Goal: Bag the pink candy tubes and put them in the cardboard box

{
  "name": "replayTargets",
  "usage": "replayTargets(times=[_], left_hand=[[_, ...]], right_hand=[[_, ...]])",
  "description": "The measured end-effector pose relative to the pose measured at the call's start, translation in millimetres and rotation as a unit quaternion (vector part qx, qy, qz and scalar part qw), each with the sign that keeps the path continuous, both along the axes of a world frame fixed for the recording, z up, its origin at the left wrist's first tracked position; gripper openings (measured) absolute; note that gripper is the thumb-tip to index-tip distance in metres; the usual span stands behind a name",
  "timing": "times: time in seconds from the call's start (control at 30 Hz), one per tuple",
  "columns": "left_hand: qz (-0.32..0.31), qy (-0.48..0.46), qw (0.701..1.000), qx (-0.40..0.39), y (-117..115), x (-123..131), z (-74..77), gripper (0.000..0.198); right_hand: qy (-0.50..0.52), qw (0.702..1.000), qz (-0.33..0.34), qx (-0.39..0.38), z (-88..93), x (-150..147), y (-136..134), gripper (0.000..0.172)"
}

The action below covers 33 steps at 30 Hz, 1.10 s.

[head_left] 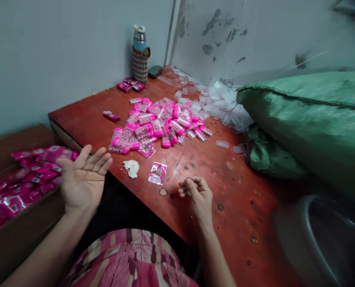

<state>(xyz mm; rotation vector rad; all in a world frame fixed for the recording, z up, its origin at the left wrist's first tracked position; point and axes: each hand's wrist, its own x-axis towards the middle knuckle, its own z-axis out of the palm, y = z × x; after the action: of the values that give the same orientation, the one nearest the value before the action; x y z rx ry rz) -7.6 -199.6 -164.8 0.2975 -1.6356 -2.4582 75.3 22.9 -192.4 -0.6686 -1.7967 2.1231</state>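
Note:
My left hand is open, palm up and fingers stretched, beside the carton's edge. A motion-blurred pink packet is just past its thumb, above the carton of shiny pink packets. My right hand hovers over the red table with its fingers curled and the thumb against the index finger; whether anything is between them is hidden. Nearest to it lies a flat pink sachet. To the sachet's left is a crumpled whitish lump. Beyond them is a pile of clear little bottles with pink caps and pink beads inside.
Clear empty plastic containers are heaped at the back. A large green sack bulges over the right side, above a grey tub. A flask in a woven cover and several pink packets are at the far left corner.

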Motion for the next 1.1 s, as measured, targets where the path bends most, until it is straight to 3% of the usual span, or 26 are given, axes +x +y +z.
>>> replayTargets(times=[0.07, 0.1, 0.17, 0.23, 0.33, 0.43, 0.6, 0.77, 0.9, 1.0, 1.1], left_hand=[[-0.047, 0.037, 0.994, -0.087, 7, 2, -8.2, 0.028], [-0.104, 0.052, 0.976, -0.182, 16, 3, -14.4, 0.027], [-0.196, 0.133, 0.911, -0.338, 38, 6, -28.6, 0.031], [-0.229, 0.188, 0.847, -0.442, 55, 7, -42.2, 0.029], [-0.232, 0.213, 0.797, -0.515, 64, 6, -56.0, 0.026], [-0.228, 0.226, 0.787, -0.528, 62, 8, -61.5, 0.024], [-0.204, 0.237, 0.799, -0.513, 61, 11, -61.6, 0.023], [-0.218, 0.207, 0.861, -0.409, 64, 14, -44.0, 0.026], [-0.251, 0.054, 0.93, -0.265, 60, 9, -29.9, 0.036], [-0.343, -0.068, 0.926, -0.142, 58, 3, -29.0, 0.03], [-0.365, -0.126, 0.922, -0.038, 57, -1, -32.4, 0.026]], right_hand=[[-0.01, 1.0, 0.007, 0.009, -1.7, 0, 4, 0.021], [-0.015, 1.0, 0.016, 0.011, -2.4, 0, 4, 0.022], [-0.022, 0.999, 0.034, 0.014, -2.9, 1, 1, 0.022], [-0.028, 0.998, 0.051, 0.021, -2.8, 2, -2, 0.022], [-0.038, 0.996, 0.074, 0.037, -2.9, 2, -5, 0.021], [-0.048, 0.992, 0.099, 0.059, -4.5, -2, -7, 0.02], [-0.02, 0.991, 0.078, 0.103, -10.3, -17, -14, 0.018], [0.011, 0.998, 0.061, 0.001, -9.9, -35, -20, 0.031], [0.024, 0.996, 0.077, -0.044, -2.2, -44, -19, 0.032], [0.007, 0.991, 0.133, -0.03, 1.3, -49, -20, 0.034], [-0.012, 0.978, 0.196, 0.067, 3.2, -61, -15, 0.026]])
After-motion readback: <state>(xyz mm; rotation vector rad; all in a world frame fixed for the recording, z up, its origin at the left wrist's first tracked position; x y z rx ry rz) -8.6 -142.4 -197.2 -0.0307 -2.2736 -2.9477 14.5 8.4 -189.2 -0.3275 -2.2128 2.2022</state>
